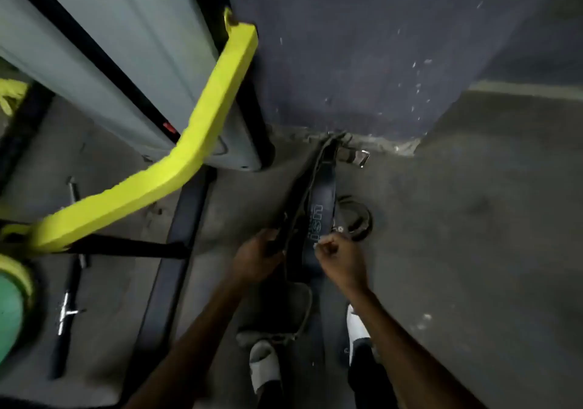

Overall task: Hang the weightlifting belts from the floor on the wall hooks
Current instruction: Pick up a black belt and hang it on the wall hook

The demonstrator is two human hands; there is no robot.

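Head view, looking straight down. The left hand (255,258) is closed around the edge of a dark, worn weightlifting belt (301,206), fingers wrapped tight on the strap. Just beside it, the right hand (339,258) is curled into a pinch on the near end of a second belt, a dark blue weightlifting belt with pale lettering (320,216), thumb and fingertips pressed together on it.

Both belts run away from the fingers toward the base of the dark blue-grey wall (362,61), and their far ends lie on the grey concrete floor (473,219) where it meets that wall. A shiny metal buckle (362,157) rests there, well beyond the fingertips. Just past the right fingers sits a round dark ring-shaped item (358,219) on the floor; what it is I cannot tell.

Left of the left hand, well apart, a bright yellow padded bar (202,131) curves across a grey machine panel (126,55). Farther left, a black bar with chrome fittings (67,311) lies on the floor. Below the wrists, two white shoes (263,364) stand on the floor.
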